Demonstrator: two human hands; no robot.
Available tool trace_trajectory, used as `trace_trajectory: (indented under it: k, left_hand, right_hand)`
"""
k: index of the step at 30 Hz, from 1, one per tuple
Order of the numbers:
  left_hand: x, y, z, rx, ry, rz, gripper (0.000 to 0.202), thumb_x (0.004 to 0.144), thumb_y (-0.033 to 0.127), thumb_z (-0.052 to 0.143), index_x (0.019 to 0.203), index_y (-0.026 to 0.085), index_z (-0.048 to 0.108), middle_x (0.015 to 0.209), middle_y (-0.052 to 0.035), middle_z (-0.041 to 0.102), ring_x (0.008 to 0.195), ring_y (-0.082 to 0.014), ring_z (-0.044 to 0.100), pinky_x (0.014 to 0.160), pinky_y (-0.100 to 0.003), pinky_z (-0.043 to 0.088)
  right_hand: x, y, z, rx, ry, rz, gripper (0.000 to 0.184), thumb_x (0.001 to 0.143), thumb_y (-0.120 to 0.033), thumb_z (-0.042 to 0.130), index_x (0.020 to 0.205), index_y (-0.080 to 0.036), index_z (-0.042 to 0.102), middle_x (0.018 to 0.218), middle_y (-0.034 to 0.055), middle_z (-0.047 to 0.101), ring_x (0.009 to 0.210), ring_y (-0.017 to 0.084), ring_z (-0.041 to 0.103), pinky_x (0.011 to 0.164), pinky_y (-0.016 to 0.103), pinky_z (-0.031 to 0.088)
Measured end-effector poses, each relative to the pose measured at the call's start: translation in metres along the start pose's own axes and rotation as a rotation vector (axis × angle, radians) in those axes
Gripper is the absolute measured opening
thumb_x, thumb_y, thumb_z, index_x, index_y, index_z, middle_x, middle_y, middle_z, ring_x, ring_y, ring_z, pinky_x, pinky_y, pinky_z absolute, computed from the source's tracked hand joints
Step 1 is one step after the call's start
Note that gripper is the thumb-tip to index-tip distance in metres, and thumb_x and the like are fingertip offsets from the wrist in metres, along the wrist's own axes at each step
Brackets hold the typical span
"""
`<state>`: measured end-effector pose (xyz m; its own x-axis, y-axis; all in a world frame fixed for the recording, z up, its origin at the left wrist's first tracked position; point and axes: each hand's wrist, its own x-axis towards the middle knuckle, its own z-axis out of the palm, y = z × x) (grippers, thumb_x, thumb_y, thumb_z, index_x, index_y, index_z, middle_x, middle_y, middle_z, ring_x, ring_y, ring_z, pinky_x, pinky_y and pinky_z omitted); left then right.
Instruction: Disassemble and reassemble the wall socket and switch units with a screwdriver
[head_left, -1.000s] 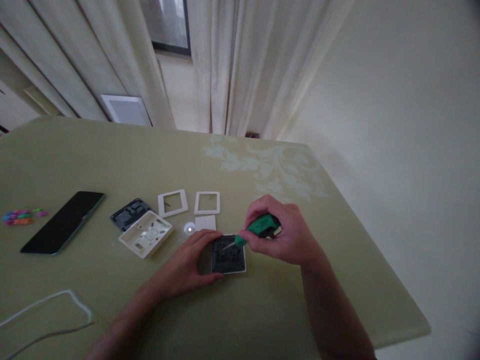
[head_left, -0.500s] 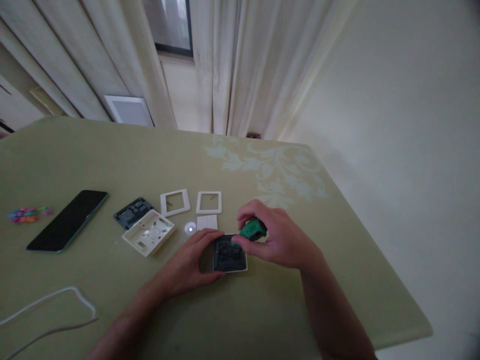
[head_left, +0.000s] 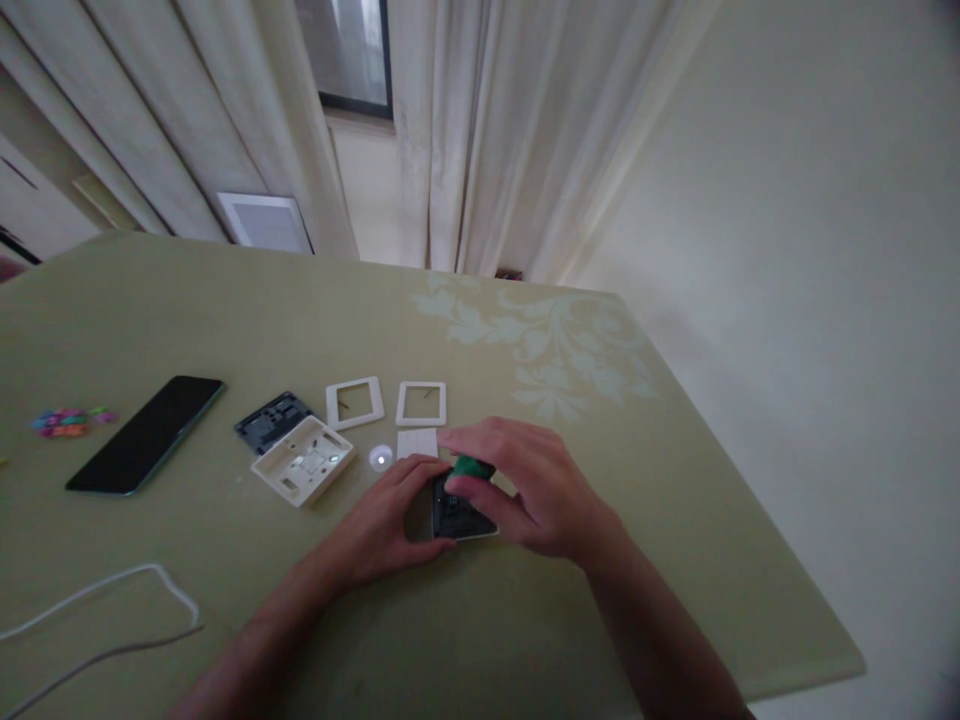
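Observation:
My left hand (head_left: 386, 510) grips the left side of a dark square panel with a white rim (head_left: 459, 518), which lies on the table and looks like a wall-switch housing. Thumb and fingers press its near and far edges. Above the panel's far part, my right hand (head_left: 536, 485) is closed around a chunky green and black object (head_left: 472, 467). The fingers cover most of that object, so its exact kind and lower end are hidden. Just beyond my left fingertips lies a white square plate (head_left: 417, 443).
Two white square frames (head_left: 355, 403) lie farther back, near a small shiny white disc (head_left: 381, 458). Left of them are a white open box (head_left: 304, 461), a dark panel (head_left: 274, 422), a phone (head_left: 146, 436), colourful small pieces (head_left: 66, 423) and a white cable (head_left: 112, 577).
My right hand has moved left and tipped over the panel, carrying the green object over the panel's far part. My left hand keeps its hold. The view has shifted slightly.

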<state>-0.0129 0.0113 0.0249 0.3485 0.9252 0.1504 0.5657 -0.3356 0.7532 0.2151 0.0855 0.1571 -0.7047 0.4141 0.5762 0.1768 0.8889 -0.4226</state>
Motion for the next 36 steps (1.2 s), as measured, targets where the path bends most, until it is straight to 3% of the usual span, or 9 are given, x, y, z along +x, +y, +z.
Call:
trace_trajectory:
  k: [3,7,12,17,21,26,30,34,36]
  left_hand:
    - [0.001,0.001,-0.001,-0.009,0.004,0.008,0.07,0.088,0.039,0.086,0.149,0.033,0.053,0.151,-0.0063,0.065,0.139,-0.0345,0.063,0.117,-0.051,0.055]
    - [0.0,-0.001,0.001,-0.012,0.024,0.021,0.071,0.087,0.042,0.086,0.149,0.035,0.053,0.151,-0.006,0.064,0.14,-0.0378,0.063,0.118,-0.052,0.054]
    - [0.001,0.0,0.002,-0.02,0.016,0.014,0.064,0.089,0.043,0.084,0.146,0.036,0.054,0.145,-0.0042,0.067,0.135,-0.0375,0.065,0.113,-0.052,0.057]
    - [0.002,0.001,0.0,-0.016,0.003,0.005,0.058,0.09,0.043,0.082,0.141,0.033,0.058,0.144,-0.0062,0.068,0.134,-0.0375,0.066,0.114,-0.052,0.057]
    - [0.002,-0.002,0.003,-0.022,0.017,0.008,0.066,0.087,0.045,0.084,0.146,0.037,0.055,0.147,-0.0053,0.068,0.135,-0.0387,0.066,0.115,-0.054,0.057]
    - [0.001,-0.002,0.003,-0.018,0.02,0.012,0.069,0.087,0.043,0.086,0.147,0.035,0.054,0.15,-0.0058,0.065,0.139,-0.0379,0.063,0.117,-0.052,0.056]
    - [0.002,0.001,0.0,-0.035,-0.004,0.006,0.065,0.087,0.043,0.087,0.144,0.035,0.056,0.146,-0.0064,0.065,0.136,-0.0358,0.063,0.116,-0.054,0.056]
    - [0.003,0.001,-0.001,-0.048,-0.015,0.006,0.066,0.086,0.043,0.088,0.142,0.031,0.057,0.143,-0.0097,0.065,0.132,-0.0361,0.064,0.113,-0.055,0.056]
    - [0.003,0.001,0.0,-0.044,-0.018,0.001,0.068,0.087,0.045,0.088,0.144,0.032,0.055,0.147,-0.0099,0.064,0.135,-0.0377,0.063,0.115,-0.055,0.056]
  right_hand:
    - [0.0,0.001,0.0,-0.089,0.03,-0.033,0.022,0.106,-0.028,0.064,0.125,-0.018,0.07,0.1,0.007,0.079,0.089,0.021,0.075,0.083,0.034,0.061]
    - [0.003,0.0,0.002,0.171,-0.11,-0.007,0.049,0.109,-0.019,0.043,0.157,-0.017,0.051,0.15,0.015,0.069,0.14,0.023,0.065,0.114,0.04,0.056]
    - [0.002,0.002,0.013,-0.055,0.109,-0.094,0.025,0.101,-0.032,0.077,0.122,-0.019,0.071,0.09,0.0035,0.077,0.078,0.017,0.072,0.074,0.03,0.057]
    - [0.002,-0.001,0.01,0.039,-0.034,-0.017,0.046,0.109,-0.021,0.053,0.154,-0.017,0.054,0.13,0.0122,0.077,0.114,0.021,0.074,0.097,0.035,0.059]
    - [0.001,-0.001,0.009,-0.112,0.117,-0.097,0.038,0.103,-0.03,0.072,0.14,-0.022,0.066,0.088,0.0021,0.075,0.075,0.018,0.069,0.071,0.031,0.055]
    - [0.001,-0.001,0.006,-0.03,0.002,-0.032,0.04,0.107,-0.021,0.052,0.145,-0.017,0.062,0.125,0.0126,0.078,0.109,0.022,0.074,0.092,0.035,0.059]
    - [0.0,0.0,0.003,-0.19,0.097,-0.039,0.027,0.105,-0.03,0.066,0.13,-0.02,0.071,0.081,0.002,0.072,0.073,0.018,0.067,0.069,0.031,0.054]
    - [0.0,0.0,0.001,-0.074,-0.042,0.022,0.049,0.105,-0.024,0.05,0.154,-0.016,0.055,0.129,0.0142,0.076,0.114,0.026,0.072,0.096,0.04,0.06]
    - [-0.001,0.0,0.001,-0.046,-0.057,0.023,0.052,0.106,-0.021,0.051,0.158,-0.019,0.051,0.123,0.0104,0.078,0.105,0.022,0.075,0.091,0.035,0.06]
